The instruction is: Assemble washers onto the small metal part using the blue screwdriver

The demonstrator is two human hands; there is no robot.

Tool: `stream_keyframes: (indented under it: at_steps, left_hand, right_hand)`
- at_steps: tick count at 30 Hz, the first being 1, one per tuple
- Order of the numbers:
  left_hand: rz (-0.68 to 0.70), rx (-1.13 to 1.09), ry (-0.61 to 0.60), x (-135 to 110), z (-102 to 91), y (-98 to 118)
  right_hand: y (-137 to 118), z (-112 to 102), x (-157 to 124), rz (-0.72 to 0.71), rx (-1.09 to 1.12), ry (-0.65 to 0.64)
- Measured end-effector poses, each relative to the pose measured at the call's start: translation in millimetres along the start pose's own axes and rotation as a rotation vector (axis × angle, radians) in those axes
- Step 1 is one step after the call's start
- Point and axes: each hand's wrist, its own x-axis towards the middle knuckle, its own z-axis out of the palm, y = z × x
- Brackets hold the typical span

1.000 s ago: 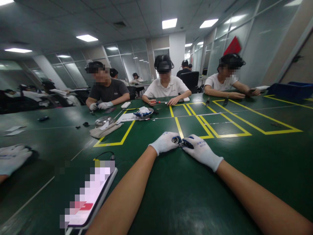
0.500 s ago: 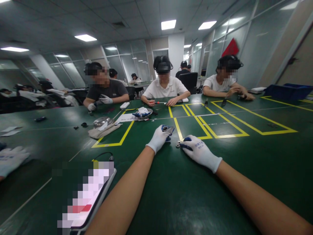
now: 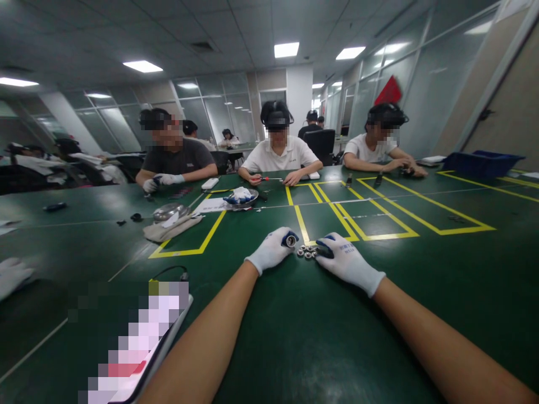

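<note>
My left hand [image 3: 272, 249], in a white glove with blue-coated fingers, is closed around a short metal tube [image 3: 290, 241] whose round open end faces me. Just to its right, several small round metal parts [image 3: 307, 255] with central holes or studs lie close together on the green table. My right hand [image 3: 347, 261], gloved the same way, rests at the right side of this group. Its thumb and index finger curl toward each other at the outermost part, partly covering it.
Yellow tape outlines [image 3: 301, 224] mark the green table [image 3: 269, 348]. A phone [image 3: 143, 348] lies at front left. Beyond are a metal bowl [image 3: 170, 212], a cloth bag [image 3: 170, 229] and a dish with gloves [image 3: 241, 196]. Co-workers sit opposite; a blue bin [image 3: 482, 163] stands far right.
My left hand has lowered and turned, so the tube's open end now faces me. More small metal parts show between my hands. My right hand stays beside them, shifted slightly right.
</note>
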Motion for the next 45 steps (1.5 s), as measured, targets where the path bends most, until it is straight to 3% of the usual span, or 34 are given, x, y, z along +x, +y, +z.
stream_keyframes:
  at_steps: [9,25,32,45]
  left_hand:
    - [0.049,0.076,-0.018,-1,12.6,4]
    - [-0.029,0.146,0.014,-1,24.5,1]
    - [-0.009,0.131,0.018,-2,23.3,1]
    - [-0.063,0.123,0.017,-5,23.8,0]
  right_hand:
    - [4,6,1,0.042,-0.010,-0.013]
    - [-4,9,4,0.089,-0.027,0.021]
    - [-2,3,2,0.103,0.038,-0.003]
    - [-14,3,0,0.075,-0.038,-0.008]
